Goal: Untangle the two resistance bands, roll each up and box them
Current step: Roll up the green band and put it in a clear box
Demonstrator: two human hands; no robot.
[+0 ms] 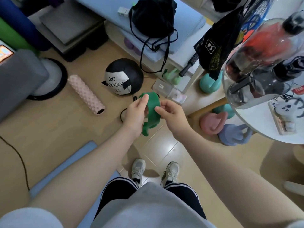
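Above the floor [49,129], both the left hand [134,112] and the right hand [171,111] pinch a looped green band [152,109], which, being springy, could slip from the fingers and uncoil, while a black band [122,115] lies below.

Both bare arms are reaching forward and slightly inward, bringing the hands close together in front of the body. The left hand [135,113] is curling its fingers with the thumb up, pinching the green band [152,112] at the top. The right hand [171,111] is pinching the same band's edge between thumb and forefinger, its other fingers curled.
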